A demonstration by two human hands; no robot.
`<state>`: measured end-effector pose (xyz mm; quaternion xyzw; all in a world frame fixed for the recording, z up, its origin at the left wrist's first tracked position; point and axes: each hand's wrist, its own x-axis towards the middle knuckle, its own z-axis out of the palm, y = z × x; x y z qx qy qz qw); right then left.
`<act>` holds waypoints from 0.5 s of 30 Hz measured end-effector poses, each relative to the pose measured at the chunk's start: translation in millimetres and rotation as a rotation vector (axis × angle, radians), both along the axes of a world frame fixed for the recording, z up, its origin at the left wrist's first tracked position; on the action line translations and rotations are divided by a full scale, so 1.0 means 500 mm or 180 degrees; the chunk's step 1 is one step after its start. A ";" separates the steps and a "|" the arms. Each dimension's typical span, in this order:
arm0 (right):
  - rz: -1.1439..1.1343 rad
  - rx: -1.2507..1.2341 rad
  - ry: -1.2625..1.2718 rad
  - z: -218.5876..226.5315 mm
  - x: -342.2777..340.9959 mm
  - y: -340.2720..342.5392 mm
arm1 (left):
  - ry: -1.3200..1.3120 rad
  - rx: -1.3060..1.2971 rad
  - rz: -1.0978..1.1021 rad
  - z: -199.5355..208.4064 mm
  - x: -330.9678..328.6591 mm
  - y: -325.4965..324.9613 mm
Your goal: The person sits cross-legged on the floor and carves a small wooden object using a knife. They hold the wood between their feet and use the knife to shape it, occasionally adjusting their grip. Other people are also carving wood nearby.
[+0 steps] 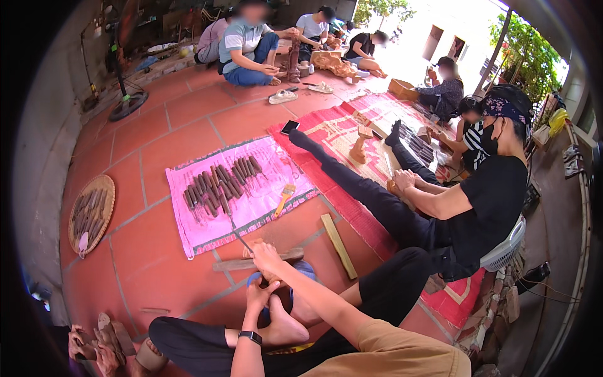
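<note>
My right hand (266,259) is closed around the metal shaft of a long carving chisel (240,239). The shaft slants away to the far left, where its dark handle seems to overlap the tools on the pink cloth. Just below, by my bare feet (284,320), my left hand (260,294) has its fingers bent round something they largely hide. A wooden plank (233,264) lies on the floor beyond my hands, and part of a blue round thing (305,270) shows beside them.
A pink cloth (188,235) bears several dark-handled tools (213,185) and a brush (285,198). The woven tray (110,196) at left holds more tools. A wooden bar (339,246) lies at right, near a seated person (496,188) on a red mat. Wood pieces (113,342) are at lower left.
</note>
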<state>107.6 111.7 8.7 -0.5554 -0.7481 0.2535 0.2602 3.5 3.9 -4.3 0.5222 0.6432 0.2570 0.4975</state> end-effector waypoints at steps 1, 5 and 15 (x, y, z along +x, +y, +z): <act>0.0115 -0.0056 0.0011 0.012 -0.001 -0.014 | -0.0056 0.0029 0.0016 0.009 -0.003 -0.003; 0.0475 0.0086 -0.0110 0.038 -0.010 -0.030 | -0.0021 0.0381 0.0194 -0.059 -0.012 -0.003; 0.0423 0.0068 -0.0230 -0.017 -0.002 -0.029 | -0.0076 0.0341 0.0118 -0.033 -0.005 -0.003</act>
